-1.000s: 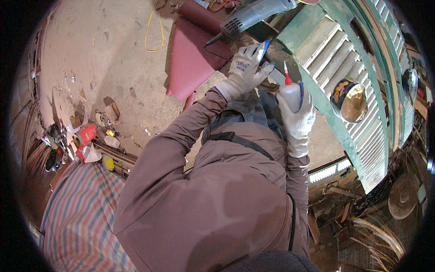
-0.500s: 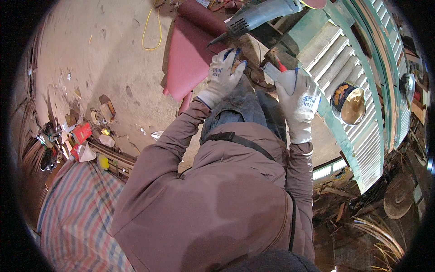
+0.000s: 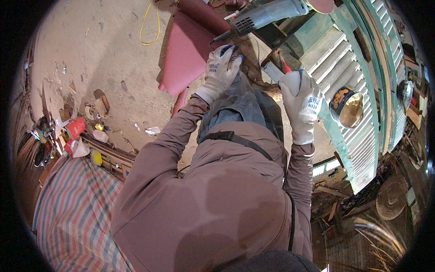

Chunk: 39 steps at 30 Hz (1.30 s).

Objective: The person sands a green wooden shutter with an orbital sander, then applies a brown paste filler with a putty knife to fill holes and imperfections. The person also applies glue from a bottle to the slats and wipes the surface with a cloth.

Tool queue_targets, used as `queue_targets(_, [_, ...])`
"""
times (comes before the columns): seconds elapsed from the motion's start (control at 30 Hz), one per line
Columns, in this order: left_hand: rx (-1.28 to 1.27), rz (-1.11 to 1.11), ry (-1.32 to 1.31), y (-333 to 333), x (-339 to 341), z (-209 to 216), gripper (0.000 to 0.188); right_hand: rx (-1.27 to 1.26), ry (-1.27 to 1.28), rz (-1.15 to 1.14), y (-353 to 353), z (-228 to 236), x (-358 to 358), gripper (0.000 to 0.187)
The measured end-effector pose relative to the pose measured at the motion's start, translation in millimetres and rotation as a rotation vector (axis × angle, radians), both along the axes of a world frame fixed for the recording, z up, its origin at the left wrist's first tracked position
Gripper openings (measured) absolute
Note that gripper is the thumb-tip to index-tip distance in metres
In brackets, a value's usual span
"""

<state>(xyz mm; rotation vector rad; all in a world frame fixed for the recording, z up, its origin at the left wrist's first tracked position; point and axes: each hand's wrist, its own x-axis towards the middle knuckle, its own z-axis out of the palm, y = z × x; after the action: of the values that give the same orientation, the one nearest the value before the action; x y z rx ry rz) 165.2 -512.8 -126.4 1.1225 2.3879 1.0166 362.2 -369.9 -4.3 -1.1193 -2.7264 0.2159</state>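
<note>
Both my hands wear white work gloves with blue parts. My left hand rests on my knee in blue jeans, its fingers apart and draped over it, with nothing seen in them. My right hand is closed around the pale handle of a scraper, whose flat grey blade points up and left. Just beyond that blade stands a thin tool with a red handle. Right of this hand, an open tin with a pale tan inside sits on a green louvred shutter.
A grey power tool with a round disc lies across the far side. Left of it spreads a red sheet, partly rolled. A yellow cord loops on the floor. Striped cloth and scattered litter are at left.
The view has shifted slightly. My left hand still lies on the knee, and my right hand keeps hold of the scraper beside the shutter.
</note>
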Motion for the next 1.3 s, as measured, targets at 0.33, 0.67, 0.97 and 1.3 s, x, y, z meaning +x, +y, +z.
queue_targets(0.33, [0.005,0.020,-0.029,-6.8,-1.9,-9.9,0.042,-0.101,-0.057,-0.018,-1.5,10.0,-4.5,0.064])
queue_targets(0.67, [-0.011,0.032,-0.022,-7.2,-2.0,-17.7,0.039,-0.064,-0.031,-0.016,2.2,3.1,-2.0,0.066])
queue_targets(0.97, [-0.010,0.045,-0.040,-8.9,-1.3,-18.2,0.037,-0.061,0.003,-0.010,3.0,-4.2,-1.7,0.066])
queue_targets(1.3, [0.010,0.027,-0.010,-10.0,-1.5,-24.6,0.038,-0.160,-0.011,-0.056,-7.3,-7.0,6.8,0.067])
